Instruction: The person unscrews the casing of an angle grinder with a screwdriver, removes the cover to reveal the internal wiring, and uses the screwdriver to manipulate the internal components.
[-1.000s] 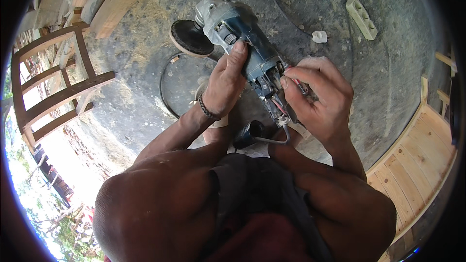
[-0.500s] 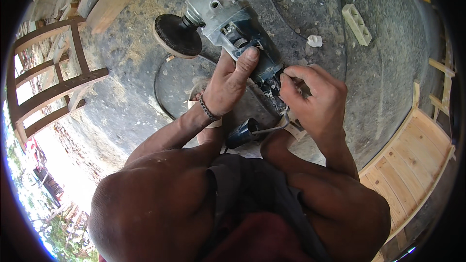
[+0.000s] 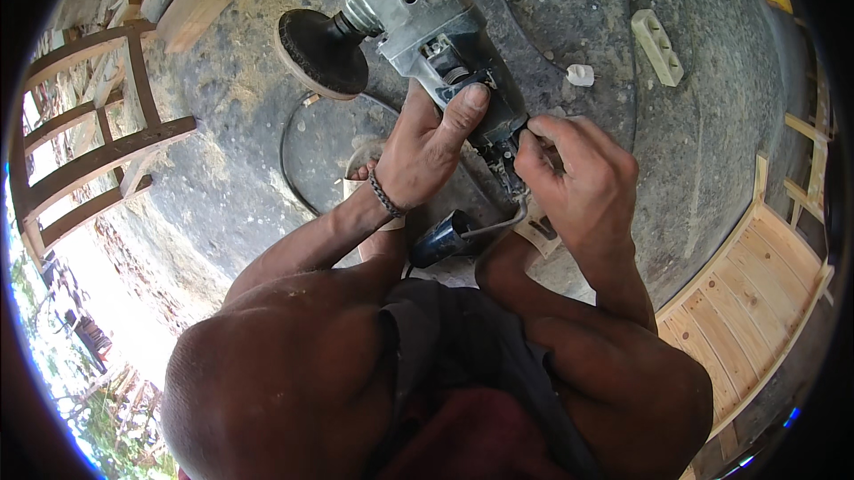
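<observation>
While the left grip (image 3: 427, 158) held the power tool (image 3: 427, 26) around its body, thumb on top, the right grip (image 3: 587, 176) was drawn into a close pinch at the exposed rear section (image 3: 500, 164); what small part it had, if any, I could not tell. The step in hand looked like fingertip work on that section, and the next move seemed to call for a steady body. The tool slanted within the left grip, its round pad (image 3: 325, 53) clear of both.

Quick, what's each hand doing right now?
Left hand: closed around the grinder, thumb on top.
Right hand: closed in a pinch at the grinder's bared end; whether it holds anything cannot be told.
</observation>
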The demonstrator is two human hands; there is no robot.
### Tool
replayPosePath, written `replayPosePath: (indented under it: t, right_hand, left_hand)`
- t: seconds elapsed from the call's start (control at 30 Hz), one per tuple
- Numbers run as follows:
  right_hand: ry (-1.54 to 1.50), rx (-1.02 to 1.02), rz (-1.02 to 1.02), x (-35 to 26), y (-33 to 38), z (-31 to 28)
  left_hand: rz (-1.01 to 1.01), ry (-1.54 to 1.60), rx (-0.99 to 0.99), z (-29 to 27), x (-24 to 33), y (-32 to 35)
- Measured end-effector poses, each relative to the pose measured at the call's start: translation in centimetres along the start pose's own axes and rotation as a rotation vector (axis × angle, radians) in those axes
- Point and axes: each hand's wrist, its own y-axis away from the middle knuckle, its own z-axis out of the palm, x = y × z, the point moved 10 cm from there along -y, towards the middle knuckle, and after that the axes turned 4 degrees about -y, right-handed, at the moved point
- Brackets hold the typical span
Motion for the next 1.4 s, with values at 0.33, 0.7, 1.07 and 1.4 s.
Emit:
replayPosePath:
  t: [0.33,0.7,1.07,1.4]
  right_hand:
    - [-0.079,-0.018,0.063,0.5,0.1,0.0]
    - [-0.502,-0.103,0.525,4.2,1.4,1.6]
    - [-0.112,-0.130,0.349,3.0,0.1,1.8]
    - [0.100,-0.238,0.319,3.6,0.0,3.2]
  left_hand:
    - [0.022,0.051,-0.001,0.4,0.3,-0.2]
    - [0.042,0.050,0.015,0.4,0.6,-0.1]
    - [0.089,0.024,0.038,0.9,1.9,-0.2]
    - [0.098,-0.051,0.038,0.9,2.1,-0.5]
